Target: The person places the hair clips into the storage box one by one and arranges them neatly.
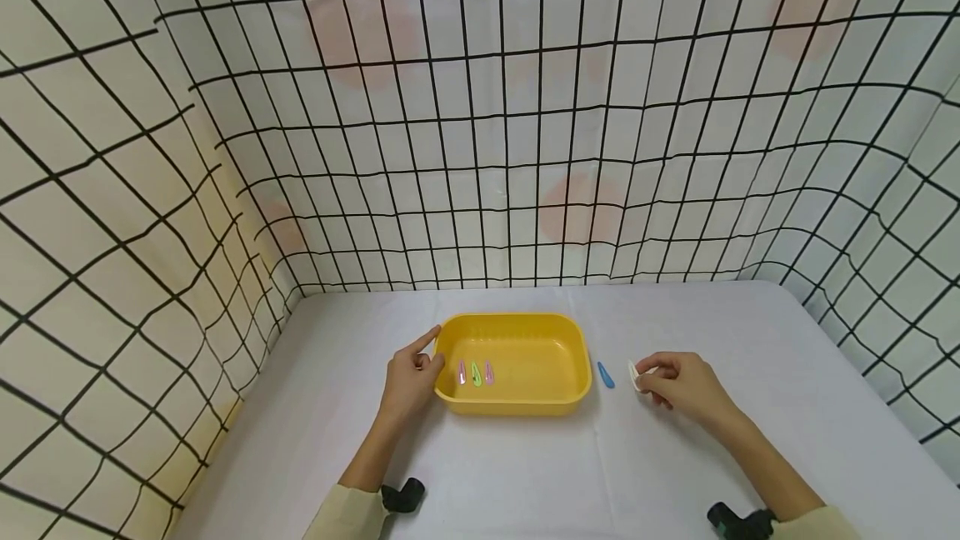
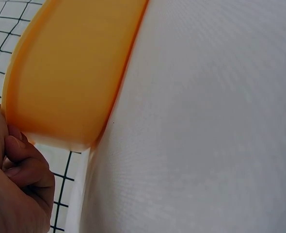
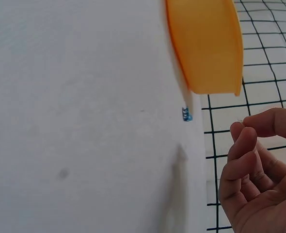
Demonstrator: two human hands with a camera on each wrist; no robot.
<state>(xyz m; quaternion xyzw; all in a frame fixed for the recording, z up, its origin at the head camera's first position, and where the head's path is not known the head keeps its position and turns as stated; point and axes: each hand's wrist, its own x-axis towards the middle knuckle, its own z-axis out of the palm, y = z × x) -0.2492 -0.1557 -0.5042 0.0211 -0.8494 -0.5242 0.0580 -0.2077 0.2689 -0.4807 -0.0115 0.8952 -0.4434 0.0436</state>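
Observation:
A yellow plastic tray [image 1: 517, 408] stands on the table with a pink, a green and a purple hair clip [image 1: 489, 372] lying in its left part. My left hand [image 1: 407, 377] holds the tray's left end, thumb at the rim and some fingers curled against the outer wall. To the right of the tray lies a blue hair clip [image 1: 606, 375]. My right hand [image 1: 678, 386] pinches a white hair clip [image 1: 633, 375] between thumb and fingertips, just right of the blue one. In the right wrist view, the fingers mostly hide the white clip.
A white cloth covers the table [image 1: 525, 473]. Black wire grid panels [image 1: 480, 148] with white fabric behind them enclose the back and both sides. Each wrist carries a black camera mount [image 1: 403, 496].

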